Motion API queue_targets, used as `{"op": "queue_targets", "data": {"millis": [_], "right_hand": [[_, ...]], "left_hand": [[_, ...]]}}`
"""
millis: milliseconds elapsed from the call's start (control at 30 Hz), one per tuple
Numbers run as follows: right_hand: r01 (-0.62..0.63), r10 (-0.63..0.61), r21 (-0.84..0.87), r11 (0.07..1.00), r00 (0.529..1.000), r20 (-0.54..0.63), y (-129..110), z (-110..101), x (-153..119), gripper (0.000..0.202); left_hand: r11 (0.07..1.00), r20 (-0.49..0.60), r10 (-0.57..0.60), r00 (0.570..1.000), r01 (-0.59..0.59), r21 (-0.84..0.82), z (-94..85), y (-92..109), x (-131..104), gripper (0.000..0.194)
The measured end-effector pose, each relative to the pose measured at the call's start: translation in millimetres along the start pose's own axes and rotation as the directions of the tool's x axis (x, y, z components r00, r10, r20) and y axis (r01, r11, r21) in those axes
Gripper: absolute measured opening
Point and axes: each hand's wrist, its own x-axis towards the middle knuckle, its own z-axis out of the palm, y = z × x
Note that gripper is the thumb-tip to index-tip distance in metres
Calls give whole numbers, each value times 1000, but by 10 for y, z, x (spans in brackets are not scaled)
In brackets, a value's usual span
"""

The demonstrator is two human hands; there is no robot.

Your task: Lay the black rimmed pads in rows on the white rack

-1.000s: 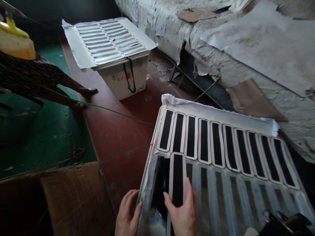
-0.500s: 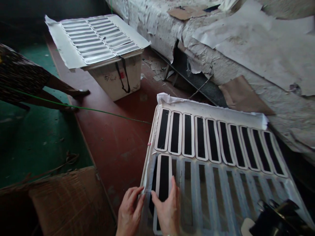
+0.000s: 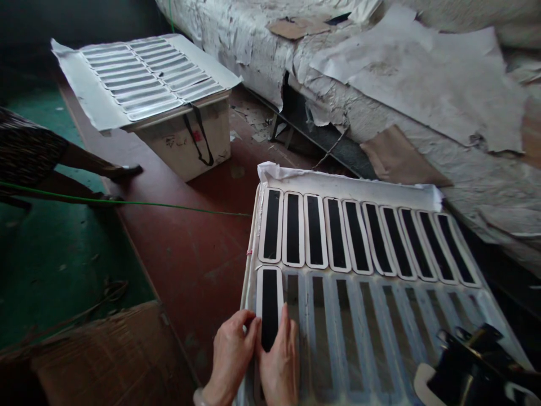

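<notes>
One black-centred strip (image 3: 269, 299) at the left end of the near row

The strip lies along the left edge of the white-rimmed surface (image 3: 346, 183), just below a far row of ten similar strips (image 3: 336, 234). The right hand (image 3: 279, 361) straddles it, thumb and fingers spread only to its width and gripping its sides. The left hand (image 3: 230, 349) has thumb and fingertips nearly together at its left edge; whether they pinch anything cannot be told. Dark pieces (image 3: 469, 361) lie piled at lower right.
</notes>
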Motion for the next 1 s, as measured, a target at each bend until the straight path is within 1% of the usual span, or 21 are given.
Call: {"op": "queue_targets", "data": {"millis": [133, 267, 367, 467, 600, 767, 900, 1000], "right_hand": [[36, -33, -39, 999, 996, 79, 25, -53, 6, 67], [117, -84, -192, 974, 981, 172, 30, -158, 42, 59], [141, -61, -298, 944, 963, 262, -2, -246, 75, 58], [132, -35, -298, 945, 950, 309, -34, -303, 104, 60], [119, -24, -276, 954, 945, 325, -43, -319, 136, 62], [109, -4, -294, 950, 942, 336, -43, -311, 150, 63], [136, -37, -284, 949, 944, 328, -27, -287, 139, 63], [160, -66, -305, 939, 952, 299, -8, -263, 132, 64]], "left_hand": [[996, 13, -24, 1000, 23, 81, -11, 43, 9, 31], [995, 17, -63, 998, 61, 83, -2, 28, 36, 30], [993, 8, -76, 997, 75, 95, -7, 22, 48, 29], [990, -6, -74, 997, 74, 120, -25, 43, 50, 28], [984, 11, -55, 998, 52, 168, -65, 88, 69, 25], [977, 62, -47, 997, 33, 211, -117, 112, 124, 21], [979, 90, -51, 995, 32, 201, -134, 133, 144, 21], [978, 107, -45, 993, 22, 209, -150, 165, 143, 20]]}}
